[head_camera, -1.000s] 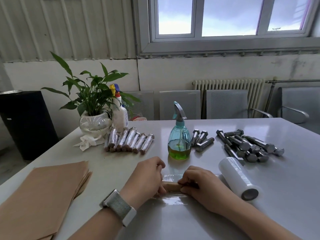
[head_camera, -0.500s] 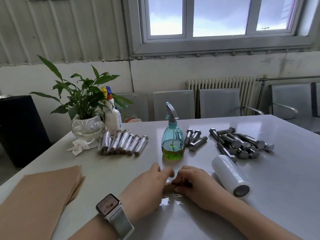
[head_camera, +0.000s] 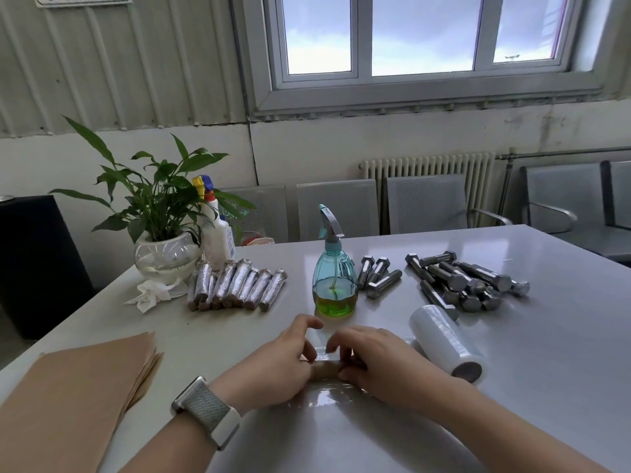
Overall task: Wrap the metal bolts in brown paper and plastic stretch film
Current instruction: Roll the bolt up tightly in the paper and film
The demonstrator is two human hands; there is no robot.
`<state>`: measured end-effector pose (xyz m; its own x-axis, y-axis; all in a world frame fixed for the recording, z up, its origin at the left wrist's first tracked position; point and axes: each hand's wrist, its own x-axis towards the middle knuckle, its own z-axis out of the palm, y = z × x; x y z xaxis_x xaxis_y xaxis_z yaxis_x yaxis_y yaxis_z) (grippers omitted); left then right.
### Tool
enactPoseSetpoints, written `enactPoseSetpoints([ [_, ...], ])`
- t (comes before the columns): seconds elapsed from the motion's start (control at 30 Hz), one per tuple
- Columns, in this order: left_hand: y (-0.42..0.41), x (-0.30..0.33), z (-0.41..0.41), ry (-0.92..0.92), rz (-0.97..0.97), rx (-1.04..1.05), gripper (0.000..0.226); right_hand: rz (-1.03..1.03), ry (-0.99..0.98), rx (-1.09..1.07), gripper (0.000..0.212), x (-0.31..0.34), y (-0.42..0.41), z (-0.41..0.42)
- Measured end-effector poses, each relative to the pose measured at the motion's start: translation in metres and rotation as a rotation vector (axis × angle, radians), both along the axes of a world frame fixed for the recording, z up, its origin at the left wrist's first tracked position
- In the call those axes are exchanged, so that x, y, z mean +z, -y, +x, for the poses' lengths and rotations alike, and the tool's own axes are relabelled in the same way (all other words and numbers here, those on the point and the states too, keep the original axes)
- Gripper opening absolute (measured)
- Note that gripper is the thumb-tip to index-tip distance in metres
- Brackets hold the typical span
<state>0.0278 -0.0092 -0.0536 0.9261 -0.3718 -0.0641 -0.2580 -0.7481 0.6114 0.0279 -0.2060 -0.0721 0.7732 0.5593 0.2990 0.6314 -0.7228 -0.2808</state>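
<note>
Near table edge, paper-wrapped bolt (head_camera: 326,369) lies on stretch film (head_camera: 322,397) — left hand (head_camera: 280,365) and right hand (head_camera: 377,361) each pinch an end. Advice: keep film taut, roll evenly — no creases.

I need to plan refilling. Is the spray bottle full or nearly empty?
Partly filled: the spray bottle stands upright and green liquid fills only its bottom part; the rest above is clear.
</note>
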Motion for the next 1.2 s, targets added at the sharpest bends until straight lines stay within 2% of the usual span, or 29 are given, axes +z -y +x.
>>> enactPoseSetpoints([
  [0.1,0.0,0.004,0.003,-0.037,-0.015,-0.005,0.057,-0.189,0.1,0.119,0.045,0.006,-0.002,0.0],
  [0.2,0.002,0.006,0.002,-0.073,-0.055,0.005,0.058,-0.326,0.173,0.183,0.048,0.012,-0.003,0.001],
  [0.3,0.001,0.005,0.0,-0.08,-0.101,0.016,0.059,-0.304,0.136,0.201,0.045,0.011,-0.002,0.0],
  [0.4,-0.002,0.006,-0.004,-0.092,-0.267,0.06,0.059,-0.291,0.127,0.17,0.047,0.004,-0.002,0.0],
  [0.5,-0.022,0.013,-0.005,-0.03,-0.531,0.157,0.042,-0.242,0.098,0.141,0.043,0.001,-0.001,0.003],
  [0.53,-0.034,0.014,-0.004,0.029,-0.549,0.187,0.034,-0.229,0.09,0.137,0.043,0.0,-0.001,0.004],
  [0.6,-0.059,0.012,-0.003,0.122,-0.42,0.226,0.02,-0.215,0.073,0.133,0.042,-0.001,-0.001,0.004],
  [0.67,-0.077,0.006,-0.003,0.122,-0.221,0.208,0.011,-0.2,0.052,0.137,0.041,-0.001,-0.001,0.004],
  [0.73,-0.084,-0.001,-0.004,0.071,-0.101,0.157,0.019,-0.186,0.043,0.133,0.04,0.0,-0.001,0.003],
  [0.87,-0.077,-0.011,-0.002,0.074,-0.128,0.091,0.034,-0.169,0.052,0.118,0.041,0.002,-0.002,0.001],
  [0.97,-0.073,-0.021,-0.002,0.152,-0.128,0.117,0.027,-0.16,0.054,0.12,0.04,0.003,-0.003,0.0],
  [1.13,-0.066,-0.028,-0.003,0.308,0.054,0.115,0.024,-0.129,0.063,0.12,0.038,0.001,-0.002,-0.002],
  [1.2,-0.066,-0.025,-0.003,0.253,-0.052,0.108,0.024,-0.102,0.058,0.114,0.039,-0.001,-0.001,-0.003],
])
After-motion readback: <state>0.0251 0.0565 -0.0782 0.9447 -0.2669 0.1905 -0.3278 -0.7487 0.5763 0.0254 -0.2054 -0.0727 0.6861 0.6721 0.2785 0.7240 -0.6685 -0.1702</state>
